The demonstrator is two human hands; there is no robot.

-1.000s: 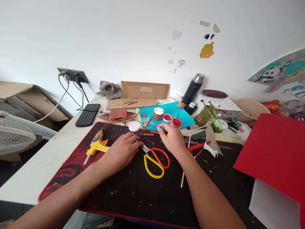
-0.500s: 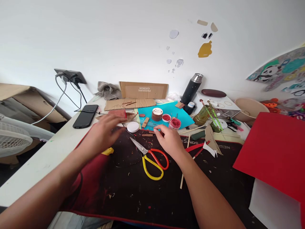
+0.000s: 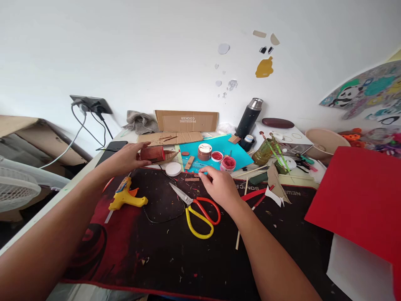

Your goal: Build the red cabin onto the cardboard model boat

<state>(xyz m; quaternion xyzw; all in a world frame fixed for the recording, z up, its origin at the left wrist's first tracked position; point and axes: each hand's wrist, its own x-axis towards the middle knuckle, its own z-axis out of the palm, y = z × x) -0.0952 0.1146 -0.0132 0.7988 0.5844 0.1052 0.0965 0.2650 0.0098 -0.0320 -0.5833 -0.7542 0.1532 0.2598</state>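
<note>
My left hand (image 3: 130, 158) has its fingers round the left end of a red cylinder (image 3: 152, 154), which lies on its side at the back of the mat. My right hand (image 3: 216, 182) is closed in a pinch near small cardboard strips (image 3: 192, 179); anything between its fingertips is too small to make out. Scissors (image 3: 197, 209) with red and yellow handles lie between my forearms. A yellow glue gun (image 3: 128, 198) rests beside my left forearm. Behind my right hand stand open jars of red paint (image 3: 228, 164) and a brown jar (image 3: 204, 152).
A black phone (image 3: 109, 150) lies behind my left forearm, and a white fan (image 3: 19, 182) stands at far left. A dark flask (image 3: 249, 117) leans near the wall. Red card (image 3: 360, 200) covers the right side. Brushes stand in a cloudy jar (image 3: 263, 151).
My left hand has moved left and closed on the red cylinder. The glue gun, mostly hidden before, now shows. My right hand has hardly moved.
</note>
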